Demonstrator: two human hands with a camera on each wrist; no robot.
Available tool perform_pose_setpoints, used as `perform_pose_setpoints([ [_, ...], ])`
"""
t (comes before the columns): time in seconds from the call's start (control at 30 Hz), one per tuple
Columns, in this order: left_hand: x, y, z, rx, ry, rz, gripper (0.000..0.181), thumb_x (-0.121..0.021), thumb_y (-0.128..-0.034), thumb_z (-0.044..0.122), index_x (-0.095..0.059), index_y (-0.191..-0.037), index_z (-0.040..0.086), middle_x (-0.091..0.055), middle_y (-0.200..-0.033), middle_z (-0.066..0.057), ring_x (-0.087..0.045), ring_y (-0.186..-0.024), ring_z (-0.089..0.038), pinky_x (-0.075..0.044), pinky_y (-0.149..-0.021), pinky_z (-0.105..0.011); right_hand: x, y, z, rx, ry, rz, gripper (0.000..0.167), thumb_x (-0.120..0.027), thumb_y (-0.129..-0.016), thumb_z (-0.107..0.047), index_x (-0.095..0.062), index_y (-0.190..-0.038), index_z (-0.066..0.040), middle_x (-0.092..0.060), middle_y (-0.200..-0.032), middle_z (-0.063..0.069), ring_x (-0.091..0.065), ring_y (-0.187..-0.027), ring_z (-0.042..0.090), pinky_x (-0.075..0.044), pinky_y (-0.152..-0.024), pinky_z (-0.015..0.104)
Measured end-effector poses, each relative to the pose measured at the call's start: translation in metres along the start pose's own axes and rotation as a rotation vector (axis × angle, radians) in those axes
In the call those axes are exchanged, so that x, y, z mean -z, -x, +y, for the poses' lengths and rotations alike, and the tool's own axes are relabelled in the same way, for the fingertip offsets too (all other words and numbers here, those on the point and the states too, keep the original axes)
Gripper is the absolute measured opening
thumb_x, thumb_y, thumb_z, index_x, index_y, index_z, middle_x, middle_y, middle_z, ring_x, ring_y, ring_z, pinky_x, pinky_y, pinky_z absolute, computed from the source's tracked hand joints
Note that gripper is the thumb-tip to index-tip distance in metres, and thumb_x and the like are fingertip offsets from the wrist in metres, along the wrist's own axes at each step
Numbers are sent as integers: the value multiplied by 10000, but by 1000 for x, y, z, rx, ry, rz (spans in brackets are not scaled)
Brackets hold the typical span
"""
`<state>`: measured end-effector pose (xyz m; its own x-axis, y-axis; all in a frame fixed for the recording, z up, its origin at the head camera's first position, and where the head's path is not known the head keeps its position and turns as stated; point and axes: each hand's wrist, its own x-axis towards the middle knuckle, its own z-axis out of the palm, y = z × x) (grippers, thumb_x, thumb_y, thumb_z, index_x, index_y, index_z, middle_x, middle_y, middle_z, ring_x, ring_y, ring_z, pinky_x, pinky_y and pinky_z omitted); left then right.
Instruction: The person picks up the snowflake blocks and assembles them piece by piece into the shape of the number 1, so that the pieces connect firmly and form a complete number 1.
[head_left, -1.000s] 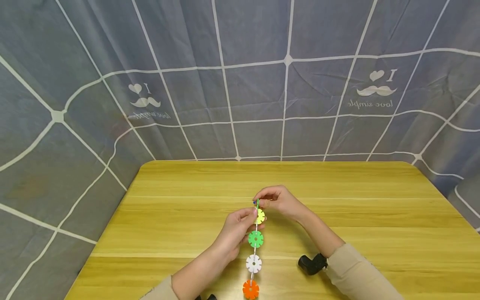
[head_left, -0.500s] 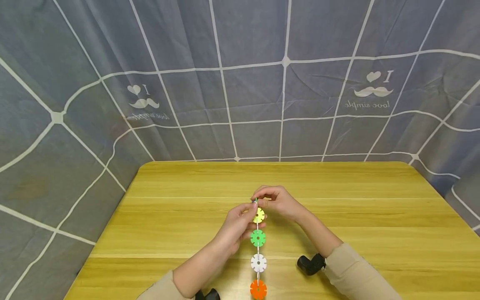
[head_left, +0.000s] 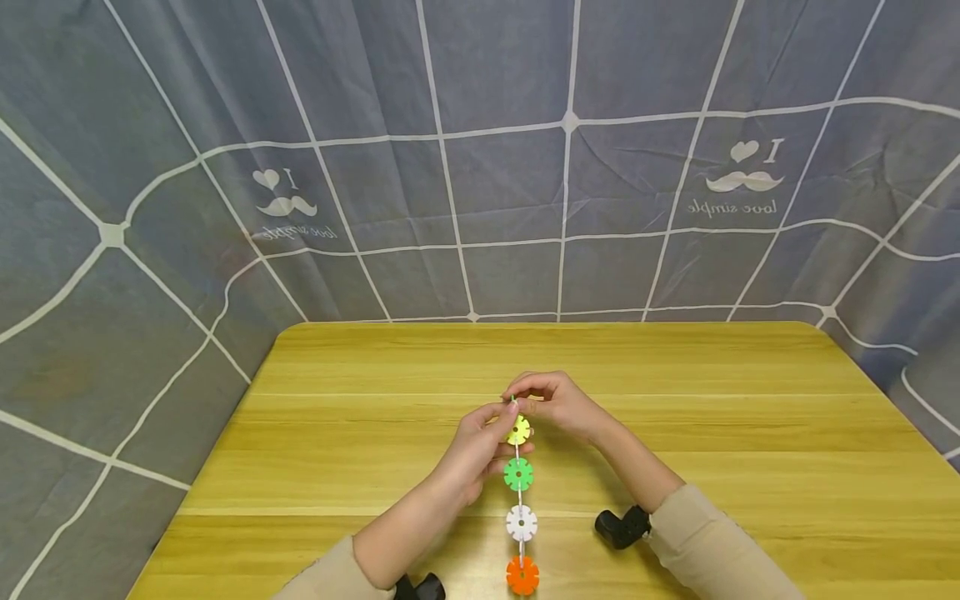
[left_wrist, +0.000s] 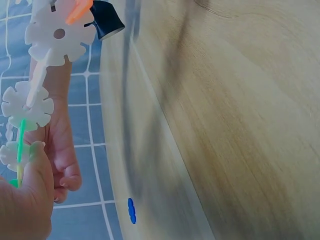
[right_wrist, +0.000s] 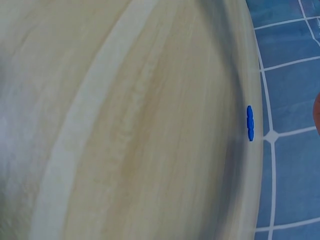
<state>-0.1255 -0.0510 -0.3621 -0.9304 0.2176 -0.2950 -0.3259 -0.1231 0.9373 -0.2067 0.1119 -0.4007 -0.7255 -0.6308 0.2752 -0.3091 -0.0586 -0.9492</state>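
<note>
A chain of notched snowflake discs runs down the middle of the head view: a yellow disc (head_left: pixel 518 430), a green disc (head_left: pixel 518 474), a white disc (head_left: pixel 521 523) and an orange disc (head_left: pixel 522 575), linked by pale discs seen edge-on. My left hand (head_left: pixel 468 458) pinches the chain at the yellow disc with thumb and fingers. At the far end, my right hand (head_left: pixel 558 408) pinches a green piece (head_left: pixel 513 398), mostly hidden by fingers. In the left wrist view, the discs (left_wrist: pixel 59 32) hang in front of the hands.
A blue snowflake disc (left_wrist: pixel 131 211) lies on the wooden table (head_left: pixel 360 375), edge-on near the table's rim in both wrist views. Black wrist-worn devices (head_left: pixel 622 528) sit by the sleeves. A grey curtain (head_left: pixel 510 192) with white lines stands behind the table.
The near end of the chain has swung slightly right. The green end piece has sunk between the right fingers, and the blue bit beside them is now hidden.
</note>
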Motion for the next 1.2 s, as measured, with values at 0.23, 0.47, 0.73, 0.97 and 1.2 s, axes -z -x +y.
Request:
perform_pose_setpoints([
  [0.23, 2, -1, -4, -9, -2, 12, 474, -527, -957, 322, -498, -1262, -40, -564, -1013, -59, -657, -734, -111, -508, -556, -157, 3, 0, -2, -74, 15, 46, 297, -617, -890, -63, -570, -1079, 161, -626, -1044, 219, -587, -932, 150, -509, -791, 271],
  [0.47, 7, -4, -6, -3, -14, 48, 502, -543, -948, 326, -486, -1272, -53, -555, -1047, -76, -663, -721, -100, -451, -500, -120, 9, -2, 2, -205, 23, 164, 312, -611, -884, -33, -559, -1133, 147, -580, -1109, 289, -609, -891, 161, -519, -821, 363],
  [0.73, 10, -3, -8, -15, -16, 71, 468, -529, -959, 288, -492, -1261, -67, -566, -925, -37, -662, -693, -102, -502, -544, -149, 14, -9, 13, -339, 109, 256, 345, -665, -851, -68, -584, -1132, 115, -628, -1001, 161, -569, -765, 168, -512, -719, 286],
  [0.97, 13, -4, -9, -20, 1, 79, 512, -532, -958, 287, -420, -1341, -34, -592, -1005, -78, -651, -661, -82, -497, -530, -144, 14, -14, 26, -414, 136, 261, 311, -679, -816, -19, -606, -1088, 111, -625, -839, 93, -571, -694, 199, -501, -612, 275],
  [1.2, 14, -4, -10, -19, 9, 80, 509, -539, -955, 282, -416, -1347, -18, -611, -966, -68, -647, -640, -71, -490, -514, -139, 14, -19, 35, -469, 235, 292, 290, -721, -767, 3, -641, -1035, 80, -611, -808, 91, -534, -697, 153, -464, -582, 229],
])
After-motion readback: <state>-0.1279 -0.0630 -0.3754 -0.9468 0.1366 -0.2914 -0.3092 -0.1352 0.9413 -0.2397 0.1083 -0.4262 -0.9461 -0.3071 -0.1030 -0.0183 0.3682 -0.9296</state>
